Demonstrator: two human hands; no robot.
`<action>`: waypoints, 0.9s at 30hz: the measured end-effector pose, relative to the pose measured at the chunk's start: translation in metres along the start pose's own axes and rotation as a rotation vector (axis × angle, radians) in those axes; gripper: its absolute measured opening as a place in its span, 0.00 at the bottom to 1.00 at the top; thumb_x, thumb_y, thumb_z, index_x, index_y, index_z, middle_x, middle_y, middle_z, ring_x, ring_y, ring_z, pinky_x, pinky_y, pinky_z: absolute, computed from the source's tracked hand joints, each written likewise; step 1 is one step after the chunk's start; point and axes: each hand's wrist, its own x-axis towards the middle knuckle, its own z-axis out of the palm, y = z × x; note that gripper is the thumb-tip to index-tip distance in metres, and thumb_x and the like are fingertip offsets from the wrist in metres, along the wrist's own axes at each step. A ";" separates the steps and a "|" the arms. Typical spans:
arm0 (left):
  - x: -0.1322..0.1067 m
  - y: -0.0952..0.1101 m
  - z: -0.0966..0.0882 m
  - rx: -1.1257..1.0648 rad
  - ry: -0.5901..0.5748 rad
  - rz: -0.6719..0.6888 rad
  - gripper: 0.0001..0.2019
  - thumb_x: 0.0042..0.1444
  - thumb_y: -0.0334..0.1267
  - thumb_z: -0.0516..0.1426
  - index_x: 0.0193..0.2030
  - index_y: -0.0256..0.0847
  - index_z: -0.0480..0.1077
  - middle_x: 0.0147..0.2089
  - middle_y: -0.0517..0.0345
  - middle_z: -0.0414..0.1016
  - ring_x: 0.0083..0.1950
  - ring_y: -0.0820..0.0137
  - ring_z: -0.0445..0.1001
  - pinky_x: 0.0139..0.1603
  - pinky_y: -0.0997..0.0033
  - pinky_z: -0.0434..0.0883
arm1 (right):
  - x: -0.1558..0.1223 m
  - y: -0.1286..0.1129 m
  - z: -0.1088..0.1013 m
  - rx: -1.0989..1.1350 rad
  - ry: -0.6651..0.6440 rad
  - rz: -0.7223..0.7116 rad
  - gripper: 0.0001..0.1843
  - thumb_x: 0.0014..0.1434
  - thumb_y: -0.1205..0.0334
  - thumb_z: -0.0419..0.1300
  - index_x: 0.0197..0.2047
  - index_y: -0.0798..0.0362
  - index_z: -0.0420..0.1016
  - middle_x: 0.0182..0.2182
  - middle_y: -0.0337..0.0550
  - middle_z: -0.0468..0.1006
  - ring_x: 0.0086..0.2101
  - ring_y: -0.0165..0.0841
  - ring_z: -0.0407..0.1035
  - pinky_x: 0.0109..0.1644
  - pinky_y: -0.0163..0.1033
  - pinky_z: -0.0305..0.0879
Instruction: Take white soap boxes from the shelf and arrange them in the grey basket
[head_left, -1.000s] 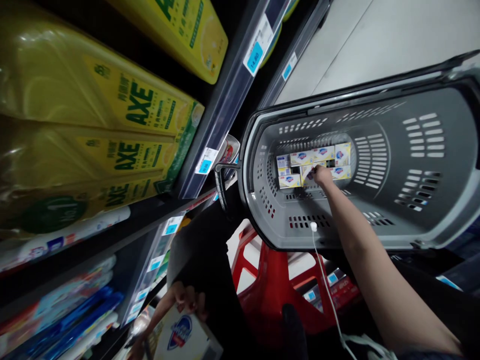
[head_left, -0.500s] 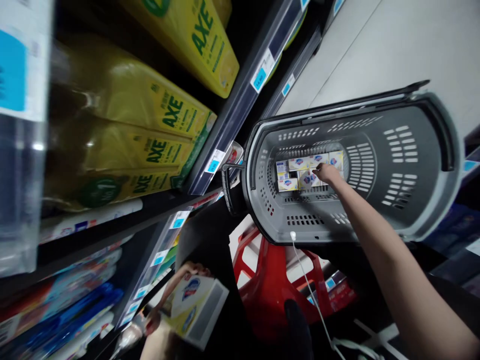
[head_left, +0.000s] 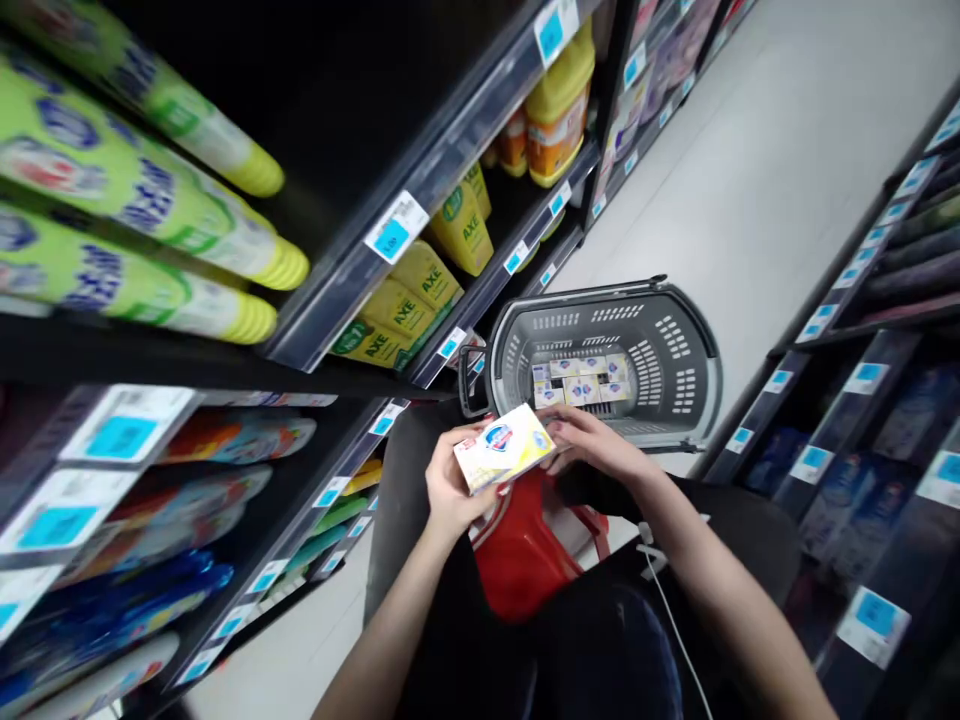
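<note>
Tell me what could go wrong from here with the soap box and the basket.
1. The soap box is pinched at its ends between the left hand and right hand; a slip could drop it short of the grey basket.
2. The boxes already in it lie packed close; another one could knock them askew.
3. The white cable by the right forearm might snag.

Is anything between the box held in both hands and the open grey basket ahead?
Nothing visible: the box, held by the left hand and right hand, has only open air between it and the uncovered basket.
</note>
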 end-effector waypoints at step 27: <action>-0.115 0.133 -0.055 -0.089 -0.449 -0.566 0.25 0.33 0.49 0.66 0.36 0.38 0.65 0.27 0.58 0.72 0.23 0.70 0.70 0.28 0.67 0.69 | -0.103 0.033 0.167 -0.285 0.449 -0.143 0.40 0.32 0.26 0.66 0.34 0.55 0.68 0.19 0.39 0.70 0.19 0.32 0.67 0.24 0.35 0.63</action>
